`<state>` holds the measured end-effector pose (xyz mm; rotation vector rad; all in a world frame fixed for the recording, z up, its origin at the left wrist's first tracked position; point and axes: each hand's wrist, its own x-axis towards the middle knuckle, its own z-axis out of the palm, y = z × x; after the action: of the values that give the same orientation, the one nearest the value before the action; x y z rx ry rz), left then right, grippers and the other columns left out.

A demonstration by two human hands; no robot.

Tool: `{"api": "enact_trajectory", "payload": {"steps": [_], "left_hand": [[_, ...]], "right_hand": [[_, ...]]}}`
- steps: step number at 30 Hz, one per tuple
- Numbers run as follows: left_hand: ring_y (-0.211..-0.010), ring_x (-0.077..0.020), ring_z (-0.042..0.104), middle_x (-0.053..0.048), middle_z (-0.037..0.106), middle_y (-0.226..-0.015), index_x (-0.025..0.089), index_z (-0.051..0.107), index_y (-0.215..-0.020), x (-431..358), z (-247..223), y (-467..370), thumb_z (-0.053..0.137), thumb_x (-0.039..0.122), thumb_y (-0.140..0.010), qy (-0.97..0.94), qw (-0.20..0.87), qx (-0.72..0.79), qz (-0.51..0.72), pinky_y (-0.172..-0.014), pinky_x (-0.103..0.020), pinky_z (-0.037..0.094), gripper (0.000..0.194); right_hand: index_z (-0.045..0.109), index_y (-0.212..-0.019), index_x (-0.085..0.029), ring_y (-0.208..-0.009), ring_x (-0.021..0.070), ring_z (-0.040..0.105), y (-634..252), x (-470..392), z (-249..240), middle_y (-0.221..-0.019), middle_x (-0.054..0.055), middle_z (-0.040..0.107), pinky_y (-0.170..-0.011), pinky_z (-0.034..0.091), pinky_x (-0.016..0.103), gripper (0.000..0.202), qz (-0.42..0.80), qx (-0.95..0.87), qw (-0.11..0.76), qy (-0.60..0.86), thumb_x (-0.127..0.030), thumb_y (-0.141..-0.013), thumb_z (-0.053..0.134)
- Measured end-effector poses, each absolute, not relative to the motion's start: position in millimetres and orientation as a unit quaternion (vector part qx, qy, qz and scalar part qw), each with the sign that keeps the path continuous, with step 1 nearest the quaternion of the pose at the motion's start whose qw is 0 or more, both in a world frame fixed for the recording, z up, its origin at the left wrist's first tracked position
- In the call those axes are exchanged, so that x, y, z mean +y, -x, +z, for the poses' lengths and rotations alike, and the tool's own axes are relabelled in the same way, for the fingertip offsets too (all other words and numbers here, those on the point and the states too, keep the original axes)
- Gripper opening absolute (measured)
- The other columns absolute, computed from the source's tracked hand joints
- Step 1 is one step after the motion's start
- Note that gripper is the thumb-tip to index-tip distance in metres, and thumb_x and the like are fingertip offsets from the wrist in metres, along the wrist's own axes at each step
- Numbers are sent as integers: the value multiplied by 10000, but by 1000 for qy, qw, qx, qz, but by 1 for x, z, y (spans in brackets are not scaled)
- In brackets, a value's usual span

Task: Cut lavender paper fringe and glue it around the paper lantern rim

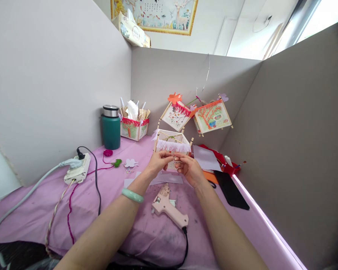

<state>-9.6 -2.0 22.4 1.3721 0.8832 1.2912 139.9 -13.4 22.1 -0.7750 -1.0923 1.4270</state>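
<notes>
My left hand (pixel 159 162), with a pale green bangle on its wrist, is closed, thumb and fingers pinched together. Opposite it, my right hand (pixel 188 168) is pinched too, and the fingertips of both nearly meet. Whatever lies between them is too small to make out. Just behind the fingers stands a paper lantern (pixel 173 145) with a stick frame and a pale lilac fringe along its top edge; the hands hide its lower part. On the purple cloth below the hands lies a pink glue gun (pixel 169 207), its nozzle pointing away from me.
Two painted lanterns (pixel 214 117) hang behind. A green flask (pixel 111 129) and a painted box of sticks (pixel 135 129) stand back left. Left are a power strip (pixel 77 170), cords and yarn (pixel 108 153). Right lie a black phone (pixel 231 190), paper (pixel 207 157) and a red tray (pixel 231 169).
</notes>
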Motion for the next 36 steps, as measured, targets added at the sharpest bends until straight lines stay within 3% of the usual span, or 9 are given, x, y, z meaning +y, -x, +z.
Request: {"api": "enact_trajectory", "payload": {"steps": [7, 15, 26, 31, 36], "left_hand": [[-342, -57, 426, 34, 572, -550, 125, 618, -776, 2, 14, 7, 713, 259, -694, -575, 498, 382, 525, -346, -207, 326, 183], [-382, -68, 493, 36, 588, -583, 148, 613, -727, 12, 2, 5, 686, 203, -703, -618, 377, 440, 531, -394, -198, 400, 95], [-398, -80, 511, 8, 642, -668, 165, 641, -768, 14, -4, 5, 630, 205, -747, -645, 329, 458, 516, -419, -204, 383, 47], [-489, -106, 523, 7, 605, -617, 178, 615, -697, 11, -1, 7, 617, 200, -745, -676, 274, 480, 488, -508, -215, 382, 53], [-628, -163, 558, -22, 608, -661, 185, 608, -745, 7, 0, 7, 587, 176, -755, -716, 174, 499, 455, -618, -257, 398, 25]], "right_hand": [[707, -889, -155, -528, 98, 597, -140, -18, 6, -773, 11, 655, -404, 386, 185, 246, 627, -435, 544, 349, -159, -656, 627], [686, -868, -130, -487, 92, 571, -134, -19, 4, -720, 10, 653, -388, 360, 187, 235, 636, -416, 545, 354, -141, -642, 621], [685, -906, -129, -492, 82, 568, -135, -20, 3, -719, 1, 662, -390, 361, 176, 283, 646, -403, 544, 353, -142, -623, 682], [698, -891, -130, -493, 86, 576, -134, -20, 2, -717, 12, 675, -385, 373, 178, 283, 633, -417, 536, 370, -149, -609, 689], [708, -893, -125, -483, 85, 572, -133, -18, 0, -707, 17, 677, -377, 374, 169, 312, 626, -429, 527, 382, -163, -583, 707]]}}
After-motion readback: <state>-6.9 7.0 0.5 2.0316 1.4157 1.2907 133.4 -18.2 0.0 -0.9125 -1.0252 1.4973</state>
